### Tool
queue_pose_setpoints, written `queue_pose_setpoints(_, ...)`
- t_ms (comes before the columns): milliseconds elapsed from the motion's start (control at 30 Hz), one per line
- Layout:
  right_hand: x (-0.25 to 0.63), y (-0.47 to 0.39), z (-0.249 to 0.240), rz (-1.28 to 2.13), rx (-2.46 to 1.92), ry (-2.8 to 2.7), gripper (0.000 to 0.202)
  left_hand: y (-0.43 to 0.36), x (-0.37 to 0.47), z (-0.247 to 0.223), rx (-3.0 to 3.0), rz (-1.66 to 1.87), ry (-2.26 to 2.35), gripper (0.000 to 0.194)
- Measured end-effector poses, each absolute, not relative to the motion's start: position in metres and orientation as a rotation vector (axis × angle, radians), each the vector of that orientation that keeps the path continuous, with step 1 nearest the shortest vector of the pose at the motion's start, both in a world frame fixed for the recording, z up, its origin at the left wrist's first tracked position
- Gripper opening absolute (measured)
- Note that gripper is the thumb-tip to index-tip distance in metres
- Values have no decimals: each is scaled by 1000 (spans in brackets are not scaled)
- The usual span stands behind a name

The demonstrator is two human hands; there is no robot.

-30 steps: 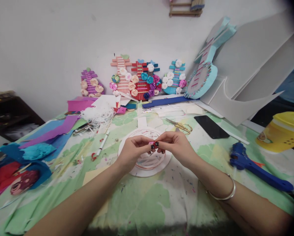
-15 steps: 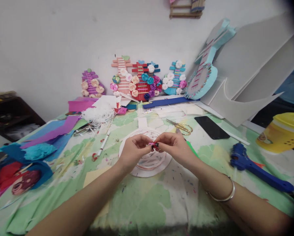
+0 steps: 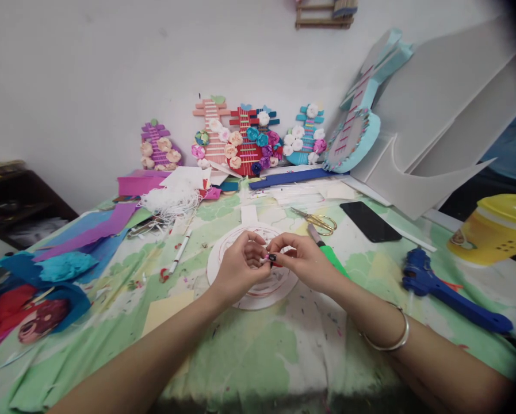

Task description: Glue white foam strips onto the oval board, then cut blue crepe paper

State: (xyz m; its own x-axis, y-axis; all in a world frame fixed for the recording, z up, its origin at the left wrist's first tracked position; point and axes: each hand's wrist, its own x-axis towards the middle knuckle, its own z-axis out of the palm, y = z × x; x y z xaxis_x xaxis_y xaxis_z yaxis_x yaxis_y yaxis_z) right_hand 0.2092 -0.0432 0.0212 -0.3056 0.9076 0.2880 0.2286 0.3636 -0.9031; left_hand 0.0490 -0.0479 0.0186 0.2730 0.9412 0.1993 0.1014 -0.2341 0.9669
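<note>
My left hand and right hand meet, fingertips pinched nearly closed on a small pink piece — held above the white disc. Beyond, slightly right, lie gold scissors; farther right, a black phone — all on the bench.

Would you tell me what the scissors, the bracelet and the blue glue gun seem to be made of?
The scissors look like metal, with shiny gold-coloured handles; plated or painted, I can't tell. The bracelet seems to be polished metal, given its silvery tone and bright highlights. The glue gun is probably moulded plastic, judging by its evenly blue, smooth body.
</note>
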Motion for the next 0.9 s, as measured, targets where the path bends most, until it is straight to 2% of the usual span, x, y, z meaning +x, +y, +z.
queue_pose_setpoints(133, 208, -42, 17, 1011, -1006, -1692, 7, -46, 50, 18, 1554, 1081, 984, 27)
queue_pose_setpoints(433, 210, -43, 19, 725, -1078, -1756, 9, -41, 48, 17, 1322, 1078, 937, 22)
queue_pose_setpoints(567, 215, -41, 23, 642, -1086, -1650, 6, -41, 48, 20, 1336, 1137, 949, 14)
queue_pose_setpoints(667, 221, -37, 28, 720, -1063, -1517, 6, -41, 48, 22, 1336, 1146, 978, 11)
queue_pose_setpoints(900, 226, -35, 34, 880, -1064, -1428, 6, -38, 46, 22, 1258, 1161, 1038, 20)
